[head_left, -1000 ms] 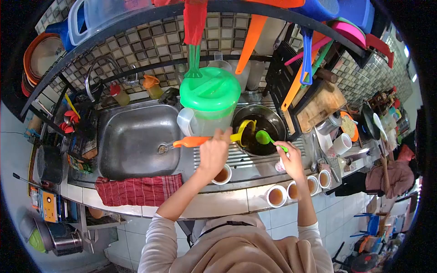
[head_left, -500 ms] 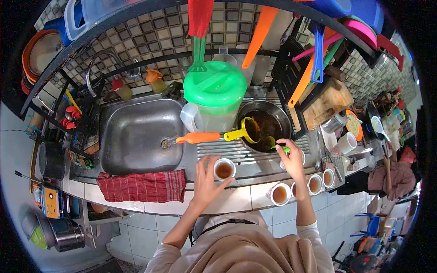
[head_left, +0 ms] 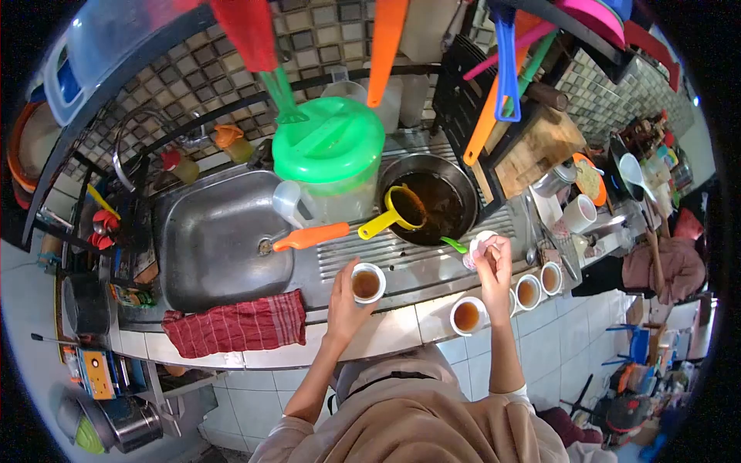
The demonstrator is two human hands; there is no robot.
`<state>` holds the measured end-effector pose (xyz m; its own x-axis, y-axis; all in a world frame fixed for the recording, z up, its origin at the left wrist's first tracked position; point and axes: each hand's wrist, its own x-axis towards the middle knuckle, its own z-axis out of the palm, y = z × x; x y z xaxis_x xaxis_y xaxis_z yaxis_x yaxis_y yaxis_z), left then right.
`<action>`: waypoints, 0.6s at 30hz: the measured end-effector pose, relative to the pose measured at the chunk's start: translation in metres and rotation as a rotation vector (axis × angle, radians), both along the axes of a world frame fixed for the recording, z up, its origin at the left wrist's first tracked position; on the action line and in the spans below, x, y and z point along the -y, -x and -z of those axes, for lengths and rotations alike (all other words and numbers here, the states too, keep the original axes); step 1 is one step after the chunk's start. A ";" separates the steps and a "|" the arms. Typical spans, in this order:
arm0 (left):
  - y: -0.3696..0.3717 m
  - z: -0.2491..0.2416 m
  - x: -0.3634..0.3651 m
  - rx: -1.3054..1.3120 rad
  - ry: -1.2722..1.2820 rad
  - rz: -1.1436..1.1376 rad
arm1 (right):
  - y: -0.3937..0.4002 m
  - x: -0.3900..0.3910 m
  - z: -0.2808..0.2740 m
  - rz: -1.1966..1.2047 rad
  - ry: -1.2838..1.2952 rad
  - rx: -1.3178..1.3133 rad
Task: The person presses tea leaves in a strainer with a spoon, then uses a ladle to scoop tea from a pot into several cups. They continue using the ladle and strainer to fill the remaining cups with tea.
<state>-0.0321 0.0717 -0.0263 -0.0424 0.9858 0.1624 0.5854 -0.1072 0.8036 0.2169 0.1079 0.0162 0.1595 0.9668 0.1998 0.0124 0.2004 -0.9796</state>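
While a white cup point(head_left: 367, 282) of brown liquid is being gripped by the curled fingers of the left hand point(head_left: 345, 297) on the steel drainboard point(head_left: 417, 266), a small cup point(head_left: 480, 245) is being pinched by the right hand point(head_left: 494, 262) beside a green spoon point(head_left: 454, 245), near the dark pan point(head_left: 432, 199).

Shiny steel sink point(head_left: 216, 247), glossy green plastic jug lid point(head_left: 328, 139), rough wooden board point(head_left: 536, 150), red woven cloth point(head_left: 235, 324).
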 end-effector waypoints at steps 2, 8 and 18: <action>0.000 0.005 0.001 -0.004 -0.029 0.020 | 0.005 0.007 -0.012 0.052 0.007 -0.067; -0.006 0.001 0.013 -0.019 -0.156 0.021 | -0.011 0.037 -0.036 0.220 0.066 -0.177; -0.051 -0.011 0.040 0.034 -0.179 0.169 | -0.095 0.061 -0.025 0.609 -0.142 -0.026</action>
